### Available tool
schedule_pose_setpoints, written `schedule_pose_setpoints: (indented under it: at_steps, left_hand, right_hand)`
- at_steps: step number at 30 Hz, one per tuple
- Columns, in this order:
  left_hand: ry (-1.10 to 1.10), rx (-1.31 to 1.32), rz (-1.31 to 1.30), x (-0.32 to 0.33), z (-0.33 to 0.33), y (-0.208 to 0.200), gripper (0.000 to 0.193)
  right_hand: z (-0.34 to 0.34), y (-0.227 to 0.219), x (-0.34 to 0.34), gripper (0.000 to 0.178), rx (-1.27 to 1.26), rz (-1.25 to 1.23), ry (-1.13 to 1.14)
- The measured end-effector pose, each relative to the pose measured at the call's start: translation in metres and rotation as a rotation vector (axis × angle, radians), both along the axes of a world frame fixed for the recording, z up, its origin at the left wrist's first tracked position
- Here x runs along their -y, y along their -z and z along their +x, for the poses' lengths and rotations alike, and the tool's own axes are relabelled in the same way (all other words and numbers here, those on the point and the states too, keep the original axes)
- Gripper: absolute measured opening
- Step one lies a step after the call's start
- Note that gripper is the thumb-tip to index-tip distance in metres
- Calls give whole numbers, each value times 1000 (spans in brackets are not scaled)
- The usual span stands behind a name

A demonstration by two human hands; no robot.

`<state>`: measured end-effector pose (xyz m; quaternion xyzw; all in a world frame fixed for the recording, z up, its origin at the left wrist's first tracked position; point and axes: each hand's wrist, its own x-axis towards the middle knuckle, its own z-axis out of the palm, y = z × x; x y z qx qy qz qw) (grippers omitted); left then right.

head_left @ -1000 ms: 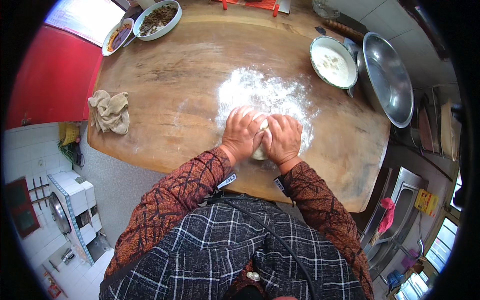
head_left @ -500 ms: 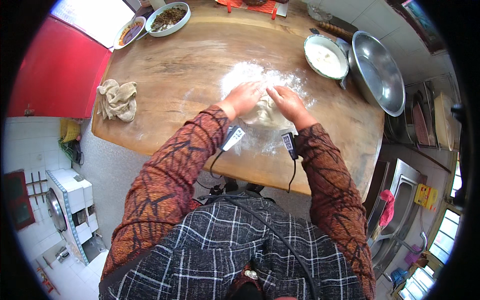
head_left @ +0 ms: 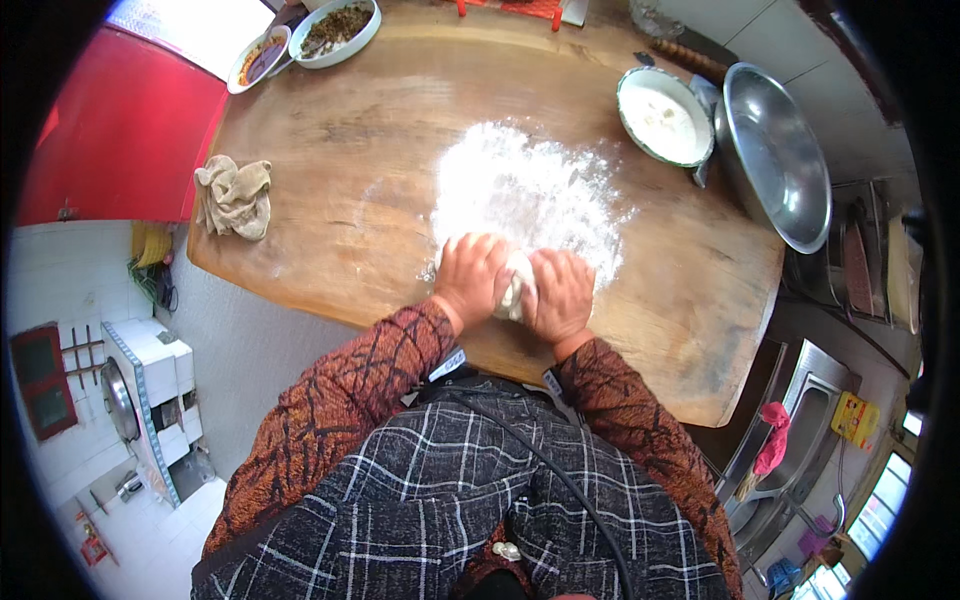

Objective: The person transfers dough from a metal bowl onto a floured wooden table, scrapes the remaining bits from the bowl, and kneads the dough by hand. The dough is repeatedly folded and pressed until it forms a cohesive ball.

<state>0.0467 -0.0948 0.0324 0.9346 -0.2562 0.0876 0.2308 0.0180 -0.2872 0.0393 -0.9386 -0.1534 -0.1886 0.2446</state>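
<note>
A lump of pale dough [head_left: 515, 287] sits between my two hands near the front edge of the wooden table [head_left: 330, 240]. My left hand [head_left: 472, 278] curls its fingers over the dough's left side. On the other side my right hand [head_left: 560, 296] grips it the same way, and both palms hide much of the lump. Just beyond the knuckles lies a wide patch of white flour [head_left: 520, 190], spread thinly toward its borders.
A crumpled beige cloth [head_left: 234, 197] lies at the table's left edge. Far left stand a bowl of dark minced filling [head_left: 336, 36] and a smaller sauce bowl [head_left: 259, 60]. At the far right are a bowl of flour [head_left: 664, 115], a large steel basin [head_left: 778, 155] and a rolling pin [head_left: 690, 60].
Both hands have come back toward me with the dough, uncovering the flour patch. The dough was stretched flat under the palms and is now gathered into a narrower lump.
</note>
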Motion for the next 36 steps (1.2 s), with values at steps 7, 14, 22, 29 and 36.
schedule_pose_setpoints:
  at_steps: [7, 14, 22, 29, 36]
  left_hand:
    - [-62, -40, -51, 18, 59, -6, 26]
    - [-151, -60, -63, 24, 79, 11, 33]
    - [-16, -699, -467, -20, 103, -10, 39]
    - [55, -23, -149, -38, -47, 1, 41]
    - [-13, -29, -157, -16, 7, 17, 34]
  right_hand:
    - [64, 4, 11, 17, -117, 56, 25]
    - [92, 14, 10, 39, -166, 53, 223]
    - [56, -35, 13, 49, -567, 335, 221]
    - [-56, -25, -39, 43, -86, -19, 145]
    - [0, 1, -25, 28, -182, -26, 215]
